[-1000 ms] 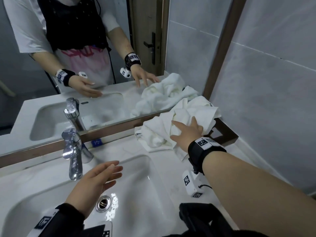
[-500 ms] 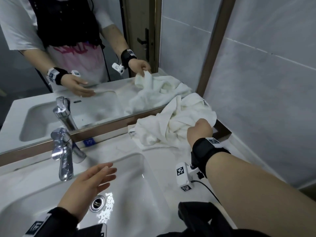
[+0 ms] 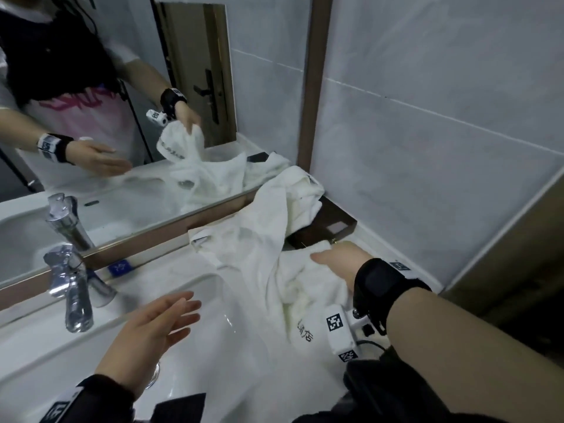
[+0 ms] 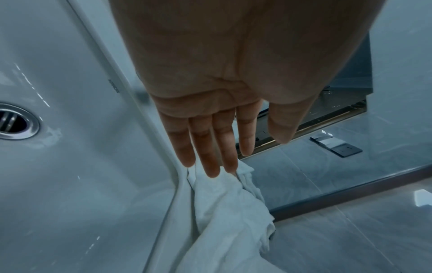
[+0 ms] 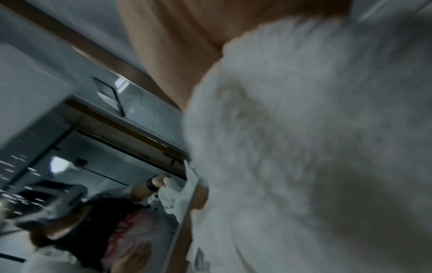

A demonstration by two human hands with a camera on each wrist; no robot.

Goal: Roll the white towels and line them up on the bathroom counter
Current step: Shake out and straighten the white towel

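A crumpled white towel (image 3: pixel 259 239) trails from the dark tray at the back right down over the counter and the sink's right rim. My right hand (image 3: pixel 335 261) grips a bunch of it and holds it lifted above the counter; black characters show on the hanging part. In the right wrist view the towel (image 5: pixel 304 147) fills most of the picture and hides the fingers. My left hand (image 3: pixel 158 328) hovers open over the basin, fingers straight, holding nothing. The left wrist view shows its fingers (image 4: pixel 210 147) above the sink rim, with the towel (image 4: pixel 229 221) just beyond them.
A chrome faucet (image 3: pixel 70 276) stands at the back left of the white sink (image 3: pixel 213 377), whose drain (image 4: pixel 14 120) lies below my left hand. A dark tray (image 3: pixel 332 227) sits against the mirror (image 3: pixel 122 184) in the right corner. The tiled wall (image 3: pixel 427 148) closes the right side.
My right hand went from resting flat on the towel pile to gripping it, then pulled the towel toward me and off the tray. The left hand stayed open over the basin.
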